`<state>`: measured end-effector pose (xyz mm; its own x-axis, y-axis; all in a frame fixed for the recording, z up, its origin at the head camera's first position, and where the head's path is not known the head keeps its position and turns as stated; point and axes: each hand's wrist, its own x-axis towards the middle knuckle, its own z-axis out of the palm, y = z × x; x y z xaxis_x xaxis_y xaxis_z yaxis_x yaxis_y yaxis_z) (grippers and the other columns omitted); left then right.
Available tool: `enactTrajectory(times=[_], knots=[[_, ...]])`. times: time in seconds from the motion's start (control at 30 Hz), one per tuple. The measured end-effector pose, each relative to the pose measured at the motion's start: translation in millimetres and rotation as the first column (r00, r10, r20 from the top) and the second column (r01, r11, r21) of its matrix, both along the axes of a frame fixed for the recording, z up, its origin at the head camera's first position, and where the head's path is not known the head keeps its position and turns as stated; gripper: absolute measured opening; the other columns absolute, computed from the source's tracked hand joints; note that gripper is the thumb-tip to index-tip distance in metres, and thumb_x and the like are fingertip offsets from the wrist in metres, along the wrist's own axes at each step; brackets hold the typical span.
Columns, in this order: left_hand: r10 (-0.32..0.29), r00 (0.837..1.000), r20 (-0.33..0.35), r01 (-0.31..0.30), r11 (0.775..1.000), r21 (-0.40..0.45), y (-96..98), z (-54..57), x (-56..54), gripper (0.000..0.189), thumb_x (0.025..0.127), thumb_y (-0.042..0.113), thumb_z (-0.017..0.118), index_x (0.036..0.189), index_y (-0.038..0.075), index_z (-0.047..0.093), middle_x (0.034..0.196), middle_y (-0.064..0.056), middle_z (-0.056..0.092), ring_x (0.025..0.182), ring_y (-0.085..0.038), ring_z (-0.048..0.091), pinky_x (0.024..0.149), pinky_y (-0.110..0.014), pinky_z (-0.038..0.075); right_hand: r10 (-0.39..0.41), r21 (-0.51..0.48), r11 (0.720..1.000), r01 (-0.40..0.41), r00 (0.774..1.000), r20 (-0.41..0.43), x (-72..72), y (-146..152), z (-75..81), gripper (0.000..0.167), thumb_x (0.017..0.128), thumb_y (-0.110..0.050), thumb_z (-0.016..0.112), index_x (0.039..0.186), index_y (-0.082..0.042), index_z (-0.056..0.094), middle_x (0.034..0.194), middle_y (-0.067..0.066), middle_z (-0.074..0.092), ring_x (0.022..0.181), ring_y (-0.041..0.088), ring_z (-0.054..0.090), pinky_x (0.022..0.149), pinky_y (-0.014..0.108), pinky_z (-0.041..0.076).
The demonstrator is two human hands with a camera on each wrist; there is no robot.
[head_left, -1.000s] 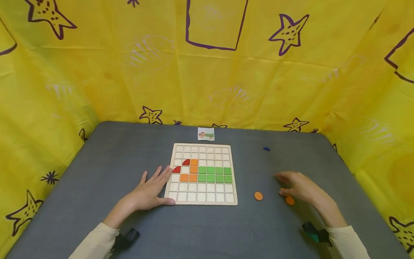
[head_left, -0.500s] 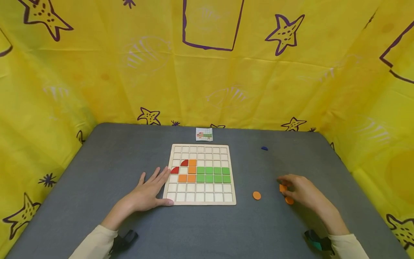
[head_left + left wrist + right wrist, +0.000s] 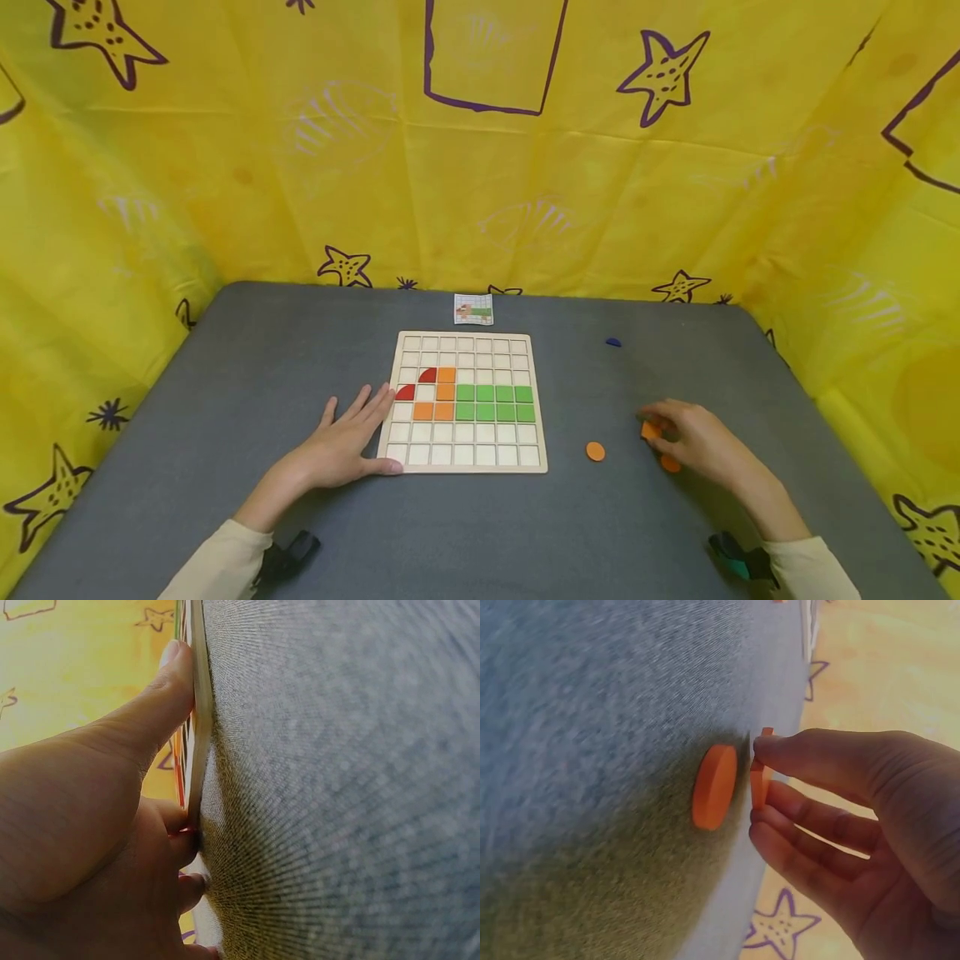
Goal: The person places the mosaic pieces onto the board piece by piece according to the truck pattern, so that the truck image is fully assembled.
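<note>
My left hand (image 3: 341,450) lies at the left edge of the wooden grid board (image 3: 465,470), fingers spread and straight, thumb touching its near left corner. Red quarter-round tiles (image 3: 405,393), orange square tiles (image 3: 445,412) and green square tiles (image 3: 485,412) sit in the board's cells. To the right of the board, my right hand (image 3: 701,440) pinches an orange square tile (image 3: 759,784) between thumb and fingers. Just below that hand an orange round tile (image 3: 715,787) lies on the table, partly covered in the head view.
Another orange round tile (image 3: 596,452) lies between the board and my right hand. Farther back is a blue half-round tile (image 3: 613,342). A small picture card (image 3: 473,309) lies behind the board. Yellow patterned cloth (image 3: 480,183) surrounds the grey table (image 3: 480,533).
My right hand has taken hold of the orange square tile, which now shows tilted between its fingers. The left hand has stayed at the board's edge.
</note>
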<state>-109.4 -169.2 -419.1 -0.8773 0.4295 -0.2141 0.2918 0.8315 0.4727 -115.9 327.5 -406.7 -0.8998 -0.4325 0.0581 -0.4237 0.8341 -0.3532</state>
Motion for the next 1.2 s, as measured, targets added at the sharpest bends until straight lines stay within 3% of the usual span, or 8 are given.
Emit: enactTrajectory(times=[0.57,1.2], knots=[[-0.001,1.000,-0.011,0.001,1.000,-0.006,0.2,1.4,-0.1,0.109,0.080,0.057,0.072,0.157,0.004,0.016,0.162,-0.018,0.015,0.147,-0.044,0.008,0.107,-0.072,-0.003,0.118,0.019,0.993,-0.117,0.986,-0.116,-17.0,-30.2,15.9,0.032,0.077,-0.001,0.080,0.107,0.000,0.071,0.086,-0.002,0.064,0.075,0.016,0.061,0.066,0.031,0.052],[-0.006,1.000,-0.004,0.006,1.000,-0.017,-0.2,0.6,-0.4,0.110,0.080,0.059,0.072,0.157,0.004,0.015,0.162,-0.018,0.015,0.147,-0.044,0.008,0.107,-0.072,-0.003,0.194,-0.004,0.981,-0.196,0.975,-0.106,-31.9,-78.3,18.6,0.030,0.081,-0.004,0.078,0.109,0.000,0.071,0.088,0.000,0.065,0.079,0.016,0.062,0.071,0.032,0.054]])
